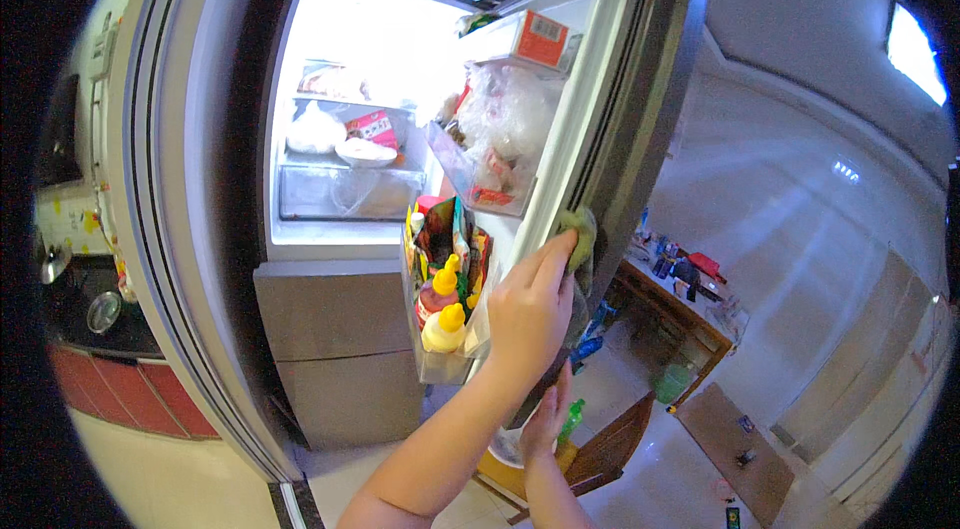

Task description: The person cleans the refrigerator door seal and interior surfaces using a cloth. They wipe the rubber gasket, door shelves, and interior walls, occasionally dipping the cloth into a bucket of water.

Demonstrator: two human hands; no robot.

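The refrigerator door [637,78] stands wide open before me, its shelves facing left. With my left hand [532,304] I press a greenish cloth [579,236] against the door's edge, beside the pale gasket [581,131]. The cloth hangs down past my fingers. Lower down, my right hand [546,416] is at the door's bottom corner, fingers pointing up along it; its grip is partly hidden. Yellow-capped squeeze bottles [444,330] and several packets [442,229] fill the lower door bin [442,367]. Above it, another bin [480,191] holds plastic bags [502,108].
Inside the lit refrigerator are a white bag [315,129], a bowl [366,152] and a clear drawer [349,191]. A wooden chair [611,446] and a white container [508,446] lie below the door. Behind it stands a cluttered desk [709,326]. A door frame [180,176] rises at left.
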